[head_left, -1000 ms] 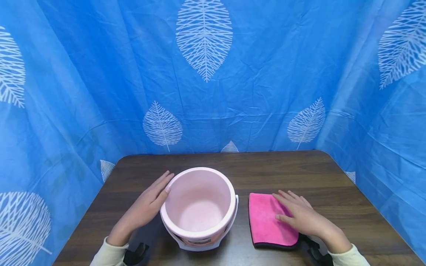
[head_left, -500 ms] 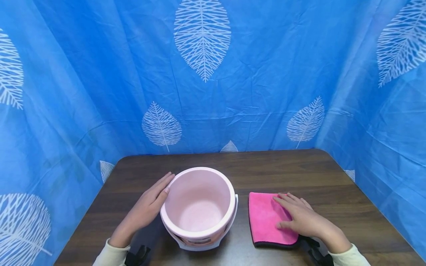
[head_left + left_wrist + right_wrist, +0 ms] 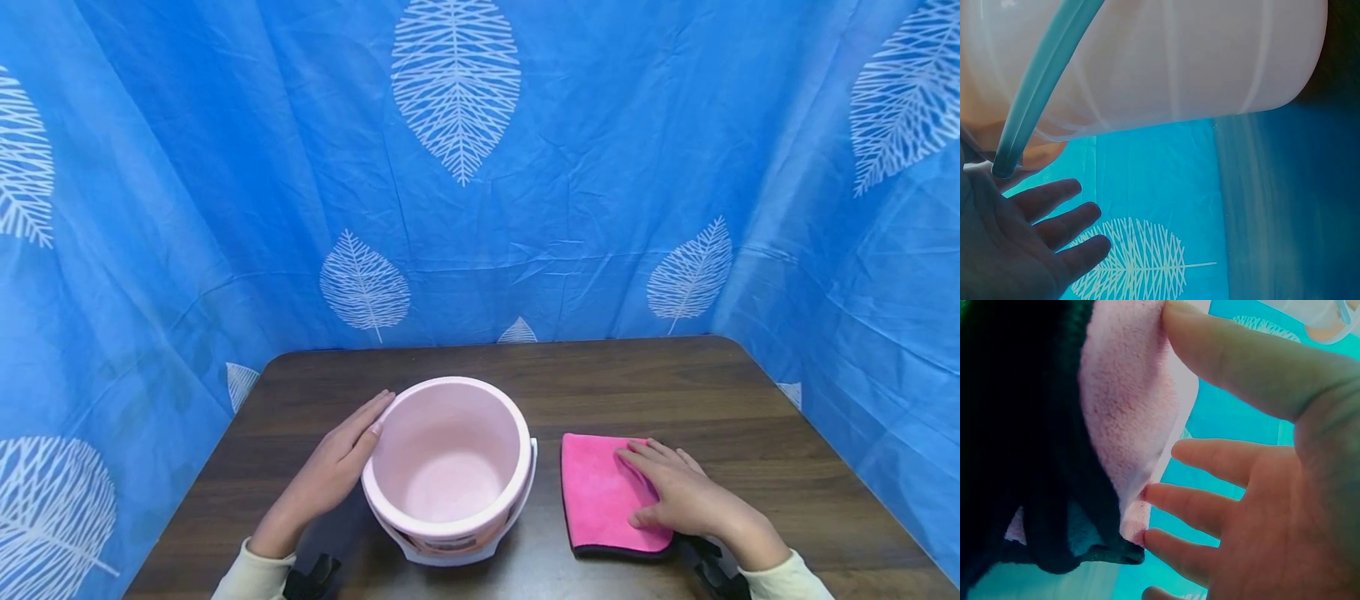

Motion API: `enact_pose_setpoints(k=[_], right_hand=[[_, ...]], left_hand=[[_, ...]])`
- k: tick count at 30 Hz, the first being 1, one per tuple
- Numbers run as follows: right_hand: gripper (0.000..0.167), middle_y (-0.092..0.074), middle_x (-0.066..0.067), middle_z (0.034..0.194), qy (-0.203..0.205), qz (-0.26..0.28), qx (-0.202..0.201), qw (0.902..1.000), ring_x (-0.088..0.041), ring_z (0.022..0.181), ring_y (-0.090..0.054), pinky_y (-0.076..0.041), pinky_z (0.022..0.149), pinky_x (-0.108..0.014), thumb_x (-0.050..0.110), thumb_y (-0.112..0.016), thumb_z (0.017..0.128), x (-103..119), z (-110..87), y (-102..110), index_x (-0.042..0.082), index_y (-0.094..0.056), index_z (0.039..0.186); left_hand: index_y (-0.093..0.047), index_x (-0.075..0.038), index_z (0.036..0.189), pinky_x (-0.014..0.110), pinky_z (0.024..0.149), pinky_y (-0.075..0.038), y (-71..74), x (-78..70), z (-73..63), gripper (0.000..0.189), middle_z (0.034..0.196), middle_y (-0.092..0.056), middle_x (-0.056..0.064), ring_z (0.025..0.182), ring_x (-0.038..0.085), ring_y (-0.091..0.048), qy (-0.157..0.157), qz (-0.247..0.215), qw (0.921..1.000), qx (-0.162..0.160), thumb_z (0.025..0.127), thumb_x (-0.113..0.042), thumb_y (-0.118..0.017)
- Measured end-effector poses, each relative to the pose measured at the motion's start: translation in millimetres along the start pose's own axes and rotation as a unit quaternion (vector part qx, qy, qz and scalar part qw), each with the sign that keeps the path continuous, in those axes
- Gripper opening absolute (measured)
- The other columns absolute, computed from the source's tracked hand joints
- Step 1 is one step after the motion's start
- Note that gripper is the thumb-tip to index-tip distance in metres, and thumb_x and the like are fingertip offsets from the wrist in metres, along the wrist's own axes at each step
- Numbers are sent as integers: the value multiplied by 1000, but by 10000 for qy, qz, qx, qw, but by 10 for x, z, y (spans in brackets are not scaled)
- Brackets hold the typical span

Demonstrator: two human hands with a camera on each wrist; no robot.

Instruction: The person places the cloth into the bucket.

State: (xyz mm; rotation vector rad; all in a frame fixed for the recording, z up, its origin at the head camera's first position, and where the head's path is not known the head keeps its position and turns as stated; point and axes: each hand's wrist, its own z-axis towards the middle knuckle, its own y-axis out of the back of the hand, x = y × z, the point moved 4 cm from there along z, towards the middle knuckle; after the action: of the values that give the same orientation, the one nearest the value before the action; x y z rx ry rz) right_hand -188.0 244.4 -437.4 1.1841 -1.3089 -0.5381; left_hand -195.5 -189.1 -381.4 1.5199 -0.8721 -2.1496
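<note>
A pale pink bucket point(image 3: 442, 528) stands upright on the table, its handle point(image 3: 480, 553) lowered around the front. My left hand point(image 3: 333, 467) lies along the bucket's left side, fingers straight at the rim and thumb resting near the edge. In the left wrist view, the spread fingers point(image 3: 1054, 200) show beneath the bucket's wall point(image 3: 1172, 56). To the right, a folded bright pink cloth point(image 3: 596, 492) with dark edging lies flat. My right hand point(image 3: 678, 492) rests over its right side, fingers relaxed. The right wrist view has the thumb point(image 3: 1235, 356) against the cloth's layered edge point(image 3: 1129, 394).
The dark wooden table point(image 3: 600, 375) has rounded back corners. Blue curtains point(image 3: 562, 208) with white leaf prints hang behind it and at both sides. Black straps point(image 3: 311, 575) sit below the wrists.
My right thumb has slid to the right over the cloth, and the right fingers have shifted slightly. The left fingers have come a little closer to the bucket's rim. Bucket and cloth stay in place.
</note>
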Motion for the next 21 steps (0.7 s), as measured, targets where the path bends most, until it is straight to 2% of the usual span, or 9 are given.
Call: enact_pose_setpoints(k=[11,21], right_hand=[[87,-45,-29,148,33,-153,6,9999,-56,140,-28,-20,109,-76,33,-90,72,-55,25,-50,-1,-54,143],[87,-47,-29,147,33,-193,-37,9998,-57,140,-30,-24,110,-73,35,-90,72,-89,28,-82,-2,-54,142]], left_hand=[[-41,-4,154,57,114,-29,-12,-47,13,48,158,-39,17,146,37,-34,-11,-226,9997,-79,110,-22,-41],[-43,-2,153,54,111,-34,-38,-2,4,46,156,-44,16,143,37,-40,35,-466,9988,-122,111,-21,-39]])
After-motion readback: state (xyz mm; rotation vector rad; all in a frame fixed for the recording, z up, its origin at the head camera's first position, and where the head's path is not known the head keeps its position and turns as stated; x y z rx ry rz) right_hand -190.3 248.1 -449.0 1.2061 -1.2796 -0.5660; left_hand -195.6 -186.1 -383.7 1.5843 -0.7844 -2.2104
